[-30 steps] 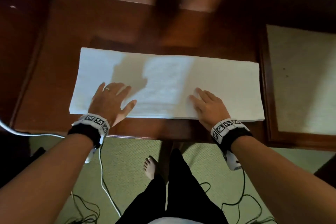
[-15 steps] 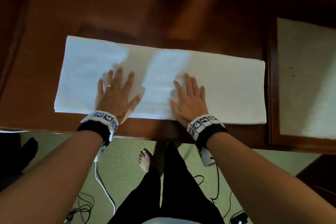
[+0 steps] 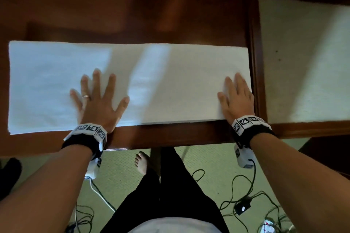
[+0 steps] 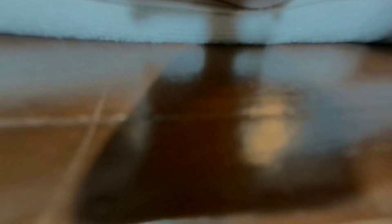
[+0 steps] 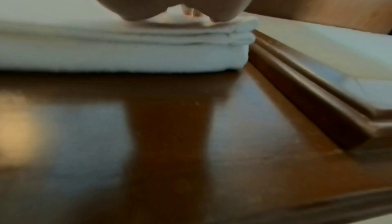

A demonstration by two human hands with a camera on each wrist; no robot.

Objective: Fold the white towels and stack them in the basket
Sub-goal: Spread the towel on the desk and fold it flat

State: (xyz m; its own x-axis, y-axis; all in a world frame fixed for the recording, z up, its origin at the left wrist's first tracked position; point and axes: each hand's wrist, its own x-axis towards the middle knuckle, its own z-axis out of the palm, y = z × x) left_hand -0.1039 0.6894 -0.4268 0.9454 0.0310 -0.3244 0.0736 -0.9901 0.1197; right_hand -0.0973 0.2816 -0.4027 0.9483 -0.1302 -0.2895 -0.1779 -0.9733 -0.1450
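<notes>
A white towel [image 3: 170,81], folded into a long strip, lies flat across the dark wooden table [image 3: 132,5]. My left hand [image 3: 96,100] presses flat on its left half, fingers spread. My right hand [image 3: 236,96] rests flat on the towel's right end, near the corner. The left wrist view is blurred and shows the towel's [image 4: 84,17] near edge under my palm. In the right wrist view the towel's [image 5: 127,54] stacked layers show under my palm at its right end. No basket is in view.
A raised wooden rim [image 3: 254,62] borders the table's right side, with a pale padded surface [image 3: 303,62] beyond it. Below the table's front edge are green carpet [image 3: 208,176], cables [image 3: 246,191], my legs and a bare foot [image 3: 141,162].
My right hand has slid along the towel from the middle to its right end. My left hand stayed flat on the left half. The head view shifted.
</notes>
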